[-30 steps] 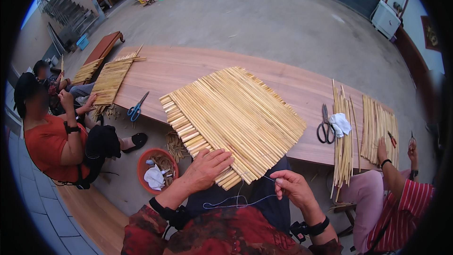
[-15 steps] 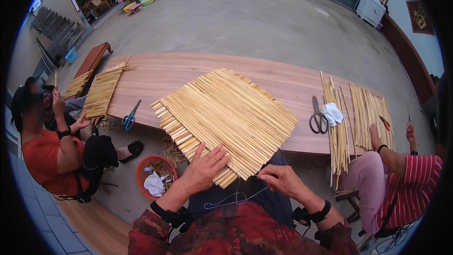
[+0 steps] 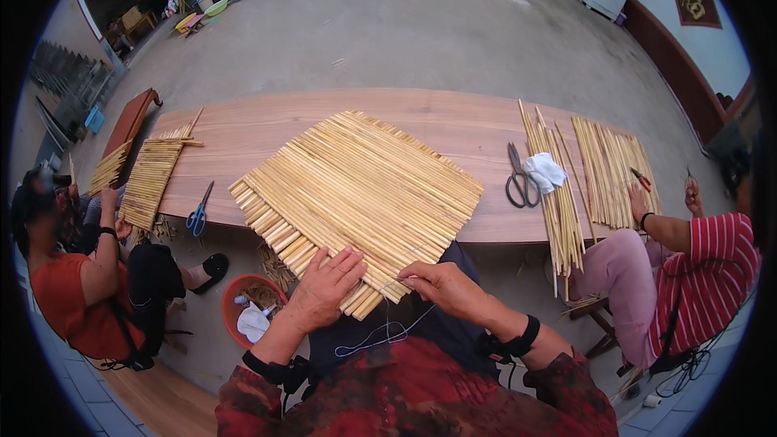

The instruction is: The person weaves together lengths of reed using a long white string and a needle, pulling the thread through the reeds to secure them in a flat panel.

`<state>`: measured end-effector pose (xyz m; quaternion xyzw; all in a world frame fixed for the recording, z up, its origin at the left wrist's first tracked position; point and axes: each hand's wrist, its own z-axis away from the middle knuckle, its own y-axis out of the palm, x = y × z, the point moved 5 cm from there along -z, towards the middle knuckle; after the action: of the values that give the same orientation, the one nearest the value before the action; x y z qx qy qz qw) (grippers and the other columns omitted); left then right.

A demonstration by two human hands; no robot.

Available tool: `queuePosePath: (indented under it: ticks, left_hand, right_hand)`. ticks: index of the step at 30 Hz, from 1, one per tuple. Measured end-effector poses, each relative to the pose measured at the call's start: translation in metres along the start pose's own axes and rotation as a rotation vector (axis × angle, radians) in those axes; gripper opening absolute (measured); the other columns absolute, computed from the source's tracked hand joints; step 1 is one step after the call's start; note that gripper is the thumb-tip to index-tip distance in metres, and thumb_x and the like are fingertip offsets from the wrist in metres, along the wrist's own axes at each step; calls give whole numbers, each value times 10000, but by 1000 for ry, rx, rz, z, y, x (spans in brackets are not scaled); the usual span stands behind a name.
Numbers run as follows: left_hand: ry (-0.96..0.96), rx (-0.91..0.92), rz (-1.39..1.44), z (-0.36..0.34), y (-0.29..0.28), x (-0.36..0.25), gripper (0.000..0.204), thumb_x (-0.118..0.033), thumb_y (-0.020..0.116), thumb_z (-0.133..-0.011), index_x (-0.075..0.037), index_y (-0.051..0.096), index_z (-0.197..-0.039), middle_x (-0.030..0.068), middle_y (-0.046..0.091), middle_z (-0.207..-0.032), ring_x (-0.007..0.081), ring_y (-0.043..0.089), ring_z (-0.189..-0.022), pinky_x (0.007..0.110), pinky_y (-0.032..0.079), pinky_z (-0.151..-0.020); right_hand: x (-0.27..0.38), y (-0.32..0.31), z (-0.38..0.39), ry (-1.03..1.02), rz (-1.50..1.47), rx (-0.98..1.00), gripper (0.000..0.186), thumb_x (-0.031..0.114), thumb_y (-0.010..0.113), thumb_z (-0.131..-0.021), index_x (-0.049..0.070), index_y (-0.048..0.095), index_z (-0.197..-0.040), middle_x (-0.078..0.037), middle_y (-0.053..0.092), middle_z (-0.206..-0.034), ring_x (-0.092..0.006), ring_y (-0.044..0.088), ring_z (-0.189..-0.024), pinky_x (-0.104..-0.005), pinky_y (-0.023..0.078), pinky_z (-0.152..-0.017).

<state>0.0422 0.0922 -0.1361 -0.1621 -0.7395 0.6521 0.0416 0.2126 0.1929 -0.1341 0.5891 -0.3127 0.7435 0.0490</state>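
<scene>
A mat of straw-coloured stalks [image 3: 364, 186], laid side by side in two crossing layers, lies over the table's near edge and reaches toward my lap. My left hand [image 3: 328, 287] rests on its near left corner, fingers stretched out flat over the stalk ends. At the near edge, just to the right, my right hand [image 3: 443, 287] pinches thread against the stalks; whether a needle is in the fingertips cannot be made out. Pale thread [image 3: 368, 345] trails from there in a loose loop over my dark lap.
The wooden table [image 3: 477, 129] carries blue-handled scissors [image 3: 197, 214], dark scissors [image 3: 520, 182], a white cloth [image 3: 545, 171], loose stalks [image 3: 560, 231] and two more stalk mats. An orange basin [image 3: 235, 307] with scraps stands on the floor. Co-workers sit at left [image 3: 65, 299] and right [image 3: 696, 283].
My right hand has come in from beyond the mat's edge onto the stalks, closer to my left hand. The view has shifted a little. The left co-worker's raised hand has come down.
</scene>
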Motion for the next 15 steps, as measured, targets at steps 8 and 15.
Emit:
queuePosePath:
  ticks: [8, 15]
  left_hand:
    - [-17, -32, 21, -2, 1, 0, 522, -49, 569, -720, -56, 484, -1235, 93, 458, -1339, 249, 395, -1279, 496, 259, -1049]
    - [20, -73, 53, -1, -1, 1, 513, -78, 618, -691, -54, 512, -1192, 118, 475, -1317, 273, 424, -1256, 494, 274, -1040]
  right_hand:
    - [5, -3, -3, -235, 234, -66, 176, 155, 580, -859, 77, 639, -1006, -141, 650, -898, -331, 621, -836, -387, 500, -691]
    - [3, 4, -5, -256, 327, 17, 204, 116, 548, -864, 90, 620, -1053, -166, 642, -879, -346, 614, -824, -401, 494, -684]
